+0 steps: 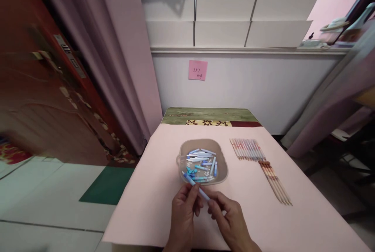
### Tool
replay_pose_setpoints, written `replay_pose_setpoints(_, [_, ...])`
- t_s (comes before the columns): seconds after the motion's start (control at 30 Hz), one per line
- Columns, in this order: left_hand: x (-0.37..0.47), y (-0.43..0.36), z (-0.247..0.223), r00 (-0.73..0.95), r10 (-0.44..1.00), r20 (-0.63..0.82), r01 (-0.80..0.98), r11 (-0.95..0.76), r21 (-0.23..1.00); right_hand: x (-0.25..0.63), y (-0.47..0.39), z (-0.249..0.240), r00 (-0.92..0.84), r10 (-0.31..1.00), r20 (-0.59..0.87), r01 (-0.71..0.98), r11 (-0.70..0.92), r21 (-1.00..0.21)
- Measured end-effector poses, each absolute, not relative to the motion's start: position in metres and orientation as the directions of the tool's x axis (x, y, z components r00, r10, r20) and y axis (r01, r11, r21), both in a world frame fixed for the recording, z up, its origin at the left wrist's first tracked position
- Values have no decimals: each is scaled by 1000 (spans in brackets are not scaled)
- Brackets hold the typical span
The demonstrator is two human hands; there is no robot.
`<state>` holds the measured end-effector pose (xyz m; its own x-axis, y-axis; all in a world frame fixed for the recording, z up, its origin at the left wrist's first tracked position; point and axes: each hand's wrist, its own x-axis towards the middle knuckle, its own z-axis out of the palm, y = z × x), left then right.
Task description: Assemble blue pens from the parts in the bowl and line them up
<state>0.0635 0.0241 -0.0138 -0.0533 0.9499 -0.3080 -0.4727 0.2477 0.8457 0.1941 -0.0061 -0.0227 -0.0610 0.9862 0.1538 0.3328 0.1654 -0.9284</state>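
Note:
A blue and white pen (195, 186) is held slantwise between both hands, just in front of a grey plastic basket (224, 166). The fingers of my left hand (184, 211) are closed round its middle. My right hand (230, 215) pinches its lower right end. Inside the basket lie several blue and white pen parts (200, 159), with small teal pieces (191, 171) at the left. To the right is a row of pale pens (247, 149) side by side. Nearer me, several more pens (275, 183) with brownish ends lie together at a slant.
The table (146, 213) has a pale pink cover, with a green patterned strip (205, 115) at its far edge. Beyond stands a white wall with a pink note (197, 70). A red door (43, 88) and purple curtain (117, 49) are at the left.

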Motion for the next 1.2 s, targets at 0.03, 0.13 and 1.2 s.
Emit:
replay_pose_setpoints(0.03, [64,24,-14,-64,949,-308,-480,242,844,194,-7,-23,-42,986,161,335,165,-927])
replay_pose_setpoints(0.13, [69,23,-15,-72,947,-312,-486,240,841,193,-10,-24,6,988,154,330,144,-933])
replay_pose_setpoints(1.2, [64,-5,-25,85,803,-590,-694,473,543,186,-19,-26,-304,913,-274,-273,-359,-893])
